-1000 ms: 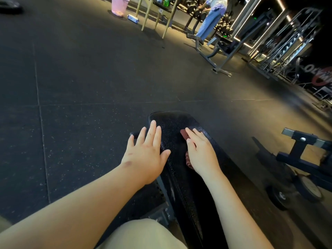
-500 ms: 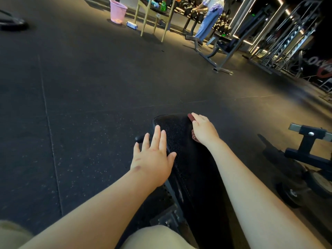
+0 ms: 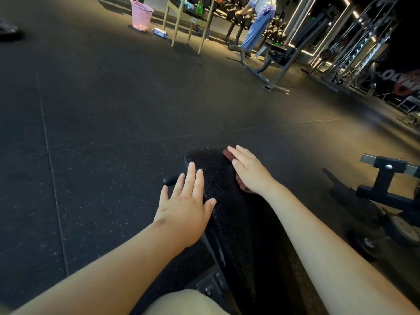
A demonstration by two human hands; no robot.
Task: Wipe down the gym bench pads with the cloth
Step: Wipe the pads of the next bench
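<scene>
We're pressing the dark red cloth (image 3: 226, 153) flat under our right hand (image 3: 247, 171) at the far end of the black textured bench pad (image 3: 218, 176), centre frame, left hand (image 3: 186, 208) splayed flat on its edge, so the nearer stretch probably needs doing.

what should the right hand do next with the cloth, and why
Probably slide the cloth left across the far end of the bench pad. The right hand presses flat on it at the pad's far right corner, so the far left part beside it looks the nearest stretch to cover. The left hand braces flat on the left edge, nearer the body.
</scene>
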